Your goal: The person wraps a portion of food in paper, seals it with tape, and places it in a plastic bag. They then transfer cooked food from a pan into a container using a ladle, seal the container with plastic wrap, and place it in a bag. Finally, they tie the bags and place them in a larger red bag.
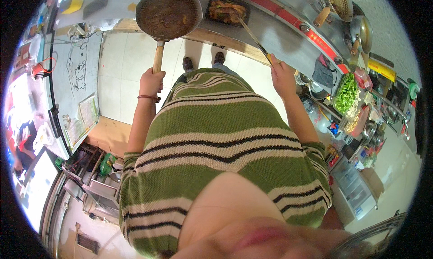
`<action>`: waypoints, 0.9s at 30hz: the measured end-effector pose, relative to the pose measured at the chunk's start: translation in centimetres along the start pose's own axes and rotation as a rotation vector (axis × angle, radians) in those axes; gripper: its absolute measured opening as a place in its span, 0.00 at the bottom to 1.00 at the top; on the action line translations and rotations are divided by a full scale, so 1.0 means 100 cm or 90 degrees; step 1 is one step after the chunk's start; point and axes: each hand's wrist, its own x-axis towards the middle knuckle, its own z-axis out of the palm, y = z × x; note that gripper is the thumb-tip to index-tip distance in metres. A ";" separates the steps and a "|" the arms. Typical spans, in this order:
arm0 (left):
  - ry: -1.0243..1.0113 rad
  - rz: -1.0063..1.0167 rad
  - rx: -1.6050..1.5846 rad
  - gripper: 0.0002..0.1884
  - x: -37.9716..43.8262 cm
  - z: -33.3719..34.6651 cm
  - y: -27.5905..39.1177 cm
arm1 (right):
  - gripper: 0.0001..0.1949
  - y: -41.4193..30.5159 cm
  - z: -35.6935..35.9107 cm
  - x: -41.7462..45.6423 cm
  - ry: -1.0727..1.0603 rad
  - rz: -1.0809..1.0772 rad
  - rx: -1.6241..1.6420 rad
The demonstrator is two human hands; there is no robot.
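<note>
My left hand [152,83] is wrapped around the wooden handle of a dark frying pan [167,15]. Brown sauce residue with small bits coats the inside of the pan, held level with the steel counter's front edge. In my right hand [281,74] is a long slim utensil [253,37], either chopsticks or tongs; I cannot tell which. Its far end touches the food [226,11], browned pieces with some green bits, inside a black rectangular tray [212,19]. That tray sits on the steel counter [267,32], right of the pan.
Woks and strainers with wooden handles [323,17] stand past the red rail [287,18]. Chopped green vegetables [346,93] lie on the right-hand side. A white cabinet with drawings [77,62] stands to the left. Pale floor tiles [118,62] lie below.
</note>
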 end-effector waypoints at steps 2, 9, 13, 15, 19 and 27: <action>0.002 -0.001 0.009 0.08 0.000 -0.001 -0.001 | 0.23 0.006 -0.002 -0.007 0.059 -0.052 0.014; -0.001 0.024 0.019 0.08 0.005 0.000 -0.004 | 0.23 0.024 -0.003 -0.023 0.039 -0.031 -0.070; 0.013 0.036 0.033 0.08 0.002 0.001 0.001 | 0.23 0.017 0.000 -0.017 0.106 -0.054 0.022; 0.014 0.056 0.053 0.08 0.001 0.001 0.005 | 0.23 0.010 0.006 -0.008 0.110 -0.053 0.039; 0.030 0.064 0.081 0.08 -0.004 0.004 0.018 | 0.23 0.002 0.015 0.007 0.087 -0.054 0.026; 0.035 0.105 0.107 0.10 0.000 0.007 0.020 | 0.23 0.011 0.020 -0.010 0.089 0.045 0.084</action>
